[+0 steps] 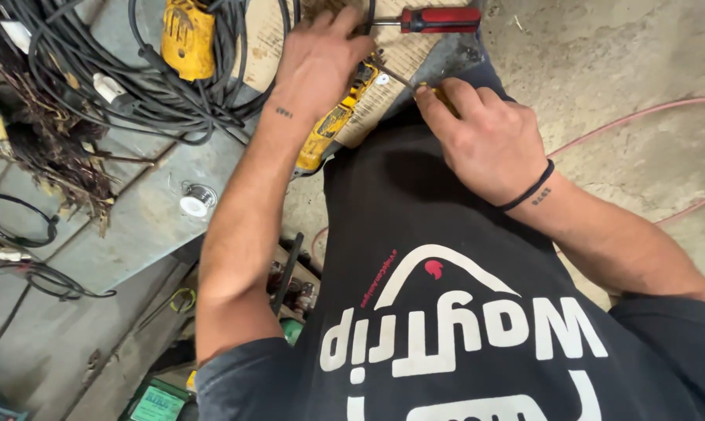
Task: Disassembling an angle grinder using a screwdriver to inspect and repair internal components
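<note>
Pressing down on a yellow power tool (338, 117) at the bench (146, 214) edge, left hand (317, 58) fingers closed over it; right hand (485, 136) fingers pinched on a thin screwdriver (426, 88); farther off, red-handled screwdriver (438, 19), black cables (126, 86).

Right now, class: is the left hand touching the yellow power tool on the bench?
Touching. The head view shows the left hand pressed down on top of the yellow power tool, its fingers spread over the tool's upper end with no gap visible.
</note>
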